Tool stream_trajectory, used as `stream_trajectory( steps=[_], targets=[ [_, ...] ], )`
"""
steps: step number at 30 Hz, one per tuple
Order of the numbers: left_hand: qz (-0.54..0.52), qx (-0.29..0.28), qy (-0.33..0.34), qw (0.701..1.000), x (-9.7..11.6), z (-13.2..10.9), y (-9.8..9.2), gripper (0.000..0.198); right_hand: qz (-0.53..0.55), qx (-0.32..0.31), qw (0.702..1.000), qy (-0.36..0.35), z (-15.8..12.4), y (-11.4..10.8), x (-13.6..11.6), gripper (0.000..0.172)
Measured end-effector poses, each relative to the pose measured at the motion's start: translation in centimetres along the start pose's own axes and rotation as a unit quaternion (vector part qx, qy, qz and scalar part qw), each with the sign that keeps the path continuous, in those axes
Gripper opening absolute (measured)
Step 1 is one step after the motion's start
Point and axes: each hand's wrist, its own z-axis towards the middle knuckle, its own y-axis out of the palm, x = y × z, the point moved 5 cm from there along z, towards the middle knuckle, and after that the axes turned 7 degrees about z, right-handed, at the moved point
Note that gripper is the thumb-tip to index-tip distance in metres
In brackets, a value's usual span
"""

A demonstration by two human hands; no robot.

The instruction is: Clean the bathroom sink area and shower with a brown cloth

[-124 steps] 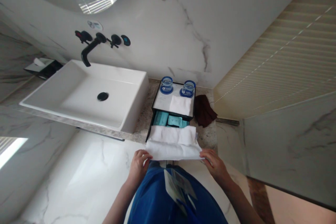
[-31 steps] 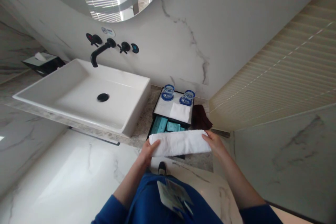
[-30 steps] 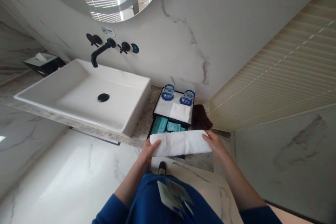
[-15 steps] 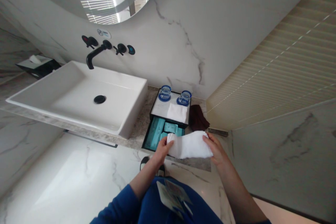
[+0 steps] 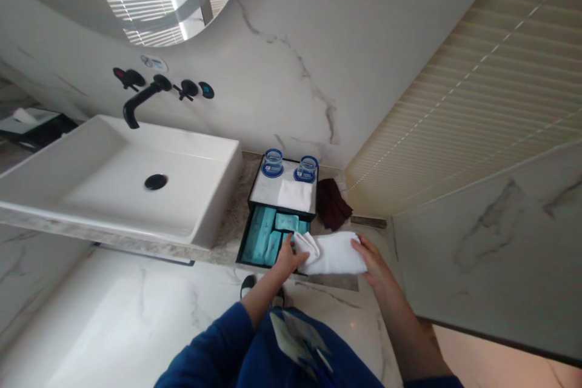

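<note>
With my left hand (image 5: 291,258) curled around the turned-over end of a white towel (image 5: 337,256) and my right hand (image 5: 373,259) pinching its other end, thumb on top, I have the strip stretched between them, presumably so that the fold lies flat; the fingers underneath are hidden. The towel hangs over the right front part of the pulled-out drawer (image 5: 244,237) and the edge of the desk (image 5: 233,206). In the drawer, teal packets (image 5: 259,235) lie close together, likely for easy sorting. On the box (image 5: 266,189) behind, two glasses (image 5: 273,156) sit on blue coasters (image 5: 273,171), perhaps to spare its top, with a folded white cloth (image 5: 295,195) in front. A dark brown cloth (image 5: 333,203) lies crumpled just beside the box.
</note>
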Motion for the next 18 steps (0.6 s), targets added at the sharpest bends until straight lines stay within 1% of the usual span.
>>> stream_trajectory(
  steps=[2, 3, 8, 10, 11, 15, 18],
  targets=[
    [-0.004, -0.021, -0.008, 1.000, -0.2, 0.1, 0.2, 0.088, 0.005, -0.005, 1.000, 0.002, 0.2, -0.1, 0.2, 0.045],
    [-0.009, -0.029, -0.010, 0.999, -0.1, 0.0, 0.3, 0.085, 0.008, -0.007, 1.000, 0.002, 0.3, -0.2, 0.3, 0.045],
    [-0.067, -0.069, -0.042, 0.994, 0.4, -0.5, -0.1, 0.044, 0.011, -0.007, 1.000, -0.007, 0.7, -0.4, 0.1, 0.046],
    [-0.096, -0.088, -0.050, 0.990, 0.7, -0.6, -0.2, 0.037, 0.010, -0.009, 1.000, -0.014, 0.7, -0.2, 0.0, 0.045],
    [-0.110, -0.095, -0.053, 0.988, 0.8, -0.7, -0.2, 0.038, 0.008, -0.011, 1.000, -0.016, 0.7, 0.0, -0.1, 0.045],
    [-0.148, -0.098, -0.078, 0.981, 0.9, -1.1, 0.2, 0.055, 0.000, -0.033, 0.999, -0.021, 0.6, 0.7, -0.5, 0.045],
    [-0.160, -0.105, -0.087, 0.978, 1.2, -1.7, 0.8, 0.053, -0.003, -0.061, 0.998, -0.014, 0.4, 0.7, -1.0, 0.044]
  ],
)
